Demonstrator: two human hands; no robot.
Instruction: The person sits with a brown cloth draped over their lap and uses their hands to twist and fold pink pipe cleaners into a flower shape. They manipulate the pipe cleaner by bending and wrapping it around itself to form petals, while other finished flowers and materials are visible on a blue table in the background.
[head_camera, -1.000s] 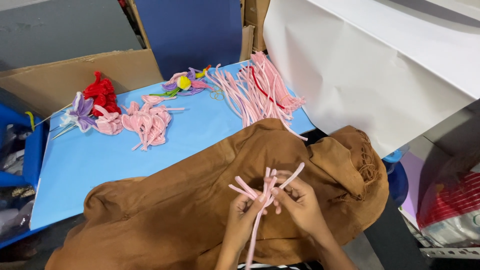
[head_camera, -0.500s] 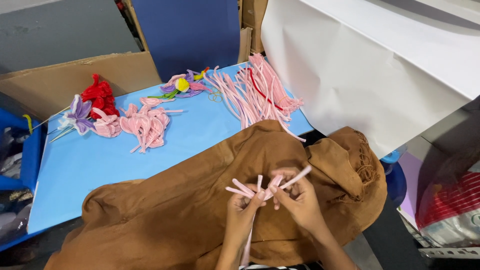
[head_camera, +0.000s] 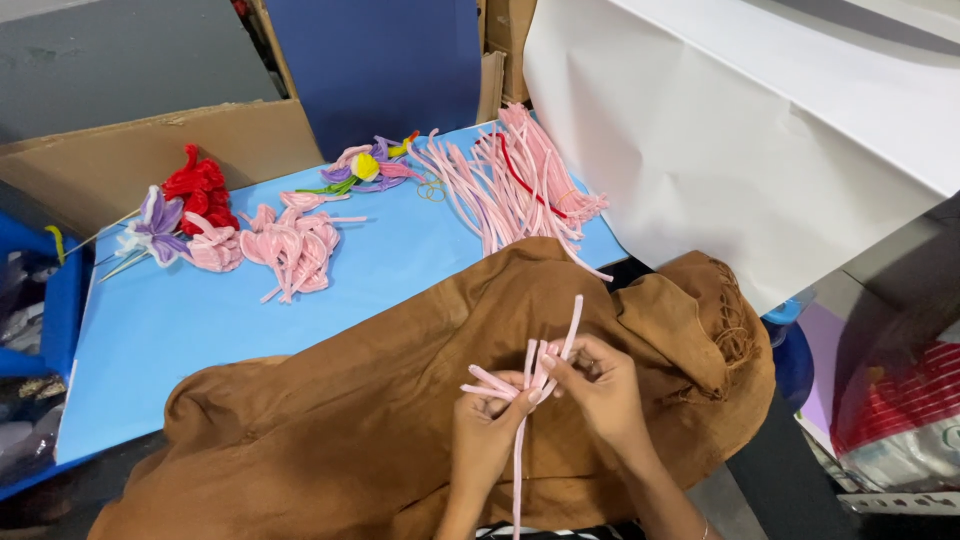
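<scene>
Head view, hands: I see my left hand (head_camera: 490, 425) and right hand (head_camera: 598, 385) both pinched shut on pink stems (head_camera: 535, 375), held between them over the brown cloth (head_camera: 380, 400).
Stems: one end sticks up past my right fingers; another hangs down between my wrists.
Beyond hands: blue surface (head_camera: 200, 330) with pink stem pile (head_camera: 510, 180).
Beyond left hand: finished flowers (head_camera: 290, 245), red flower (head_camera: 200, 188).

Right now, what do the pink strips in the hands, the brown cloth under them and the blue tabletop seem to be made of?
Pink strips: probably fuzzy chenille stems, matte and bendable; they keep their curves.
Brown cloth: soft woven fabric, matte, perhaps suede-like; it drapes in folds and has a fringed edge.
Blue tabletop: smooth, flat blue sheet, paper or plastic; which one is unclear.
</scene>
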